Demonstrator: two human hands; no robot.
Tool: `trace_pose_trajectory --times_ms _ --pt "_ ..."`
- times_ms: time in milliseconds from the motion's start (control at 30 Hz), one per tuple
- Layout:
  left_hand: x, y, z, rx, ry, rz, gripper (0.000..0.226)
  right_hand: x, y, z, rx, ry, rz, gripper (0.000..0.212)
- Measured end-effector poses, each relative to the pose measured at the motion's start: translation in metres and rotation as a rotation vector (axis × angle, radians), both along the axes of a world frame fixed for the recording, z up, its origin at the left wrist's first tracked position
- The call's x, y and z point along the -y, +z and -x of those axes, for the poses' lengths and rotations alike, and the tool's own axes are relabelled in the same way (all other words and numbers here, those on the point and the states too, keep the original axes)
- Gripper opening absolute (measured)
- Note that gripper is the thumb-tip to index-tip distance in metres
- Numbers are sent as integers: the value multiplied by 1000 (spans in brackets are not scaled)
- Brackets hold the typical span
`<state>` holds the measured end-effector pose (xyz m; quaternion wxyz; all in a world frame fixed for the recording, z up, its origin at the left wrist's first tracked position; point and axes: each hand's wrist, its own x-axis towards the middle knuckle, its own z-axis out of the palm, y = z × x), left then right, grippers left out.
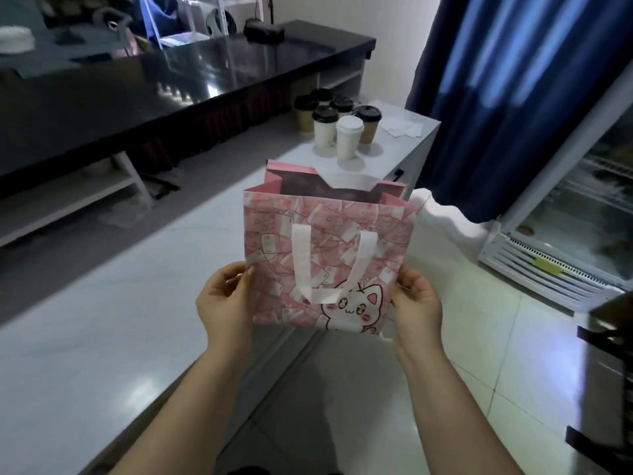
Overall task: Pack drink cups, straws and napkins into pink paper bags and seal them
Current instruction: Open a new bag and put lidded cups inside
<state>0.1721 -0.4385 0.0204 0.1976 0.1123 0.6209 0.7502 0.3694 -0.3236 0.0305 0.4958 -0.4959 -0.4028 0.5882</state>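
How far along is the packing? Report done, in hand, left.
Done: the pink bag is opened out. In hand: left hand and right hand hold its sides. Left: the cups and napkins sit unpacked on the counter; bag unsealed; no straws visible.

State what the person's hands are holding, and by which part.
Both the left hand and right hand hold the pink paper bag by its lower side edges.

One wide-angle view, from the person's head, faces forward and down along a white counter (102,320). Forearms (191,406) enter from 6 o'clock, close to the lens; the left hand (224,303) and right hand (416,303) hold a pink bag (325,241) at centre. Cups (348,137) stand farther off toward 12 o'clock. Straight lines bow near the edges.
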Motion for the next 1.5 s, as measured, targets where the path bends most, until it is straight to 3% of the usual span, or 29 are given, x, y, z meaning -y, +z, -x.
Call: trace_pose_trajectory --times_ms 233,533,867,1000,1167,1500 --pt "-58 -7 24 -14 122 46 6 -72 -10 25 -2 135 7 27" --pt "-180 -10 120 -12 306 -78 15 -187 12 150 0 275 -48 43" --pt "-257 -25 224 -47 384 -66 18 -304 13 252 14 371 -52 20" --pt "-260 -42 229 -57 430 6 26 -326 -1 276 5 456 -19 17" --pt "-276 -47 216 -31 535 67 13 -361 -13 297 13 609 -51 21" --pt "-317 -60 114 -60 862 172 12 -448 -38 273 123 984 -143 29"
